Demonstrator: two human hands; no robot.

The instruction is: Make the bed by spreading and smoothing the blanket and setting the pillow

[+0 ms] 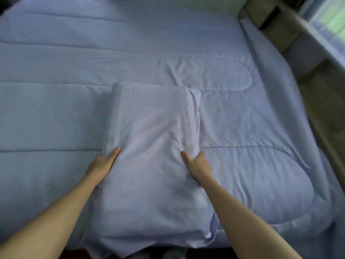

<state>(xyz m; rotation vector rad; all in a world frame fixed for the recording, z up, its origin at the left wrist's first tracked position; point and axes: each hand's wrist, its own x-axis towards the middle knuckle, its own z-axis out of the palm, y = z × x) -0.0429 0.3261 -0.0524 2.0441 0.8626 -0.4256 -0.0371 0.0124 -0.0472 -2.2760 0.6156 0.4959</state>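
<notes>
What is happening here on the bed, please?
A person is making the bed. Both hands hold the pillow by its long sides: the left hand grips the left edge and the right hand pinches the right edge, with the fingers bunching the cloth. The pillow lies lengthwise, pointing away from the person, on top of the blanket. The blanket is already spread over the bed, though some wrinkles remain just beyond the pillow.

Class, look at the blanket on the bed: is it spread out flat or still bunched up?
Spread out. The blanket covers the bed edge to edge, with a few creases beyond the pillow.
</notes>
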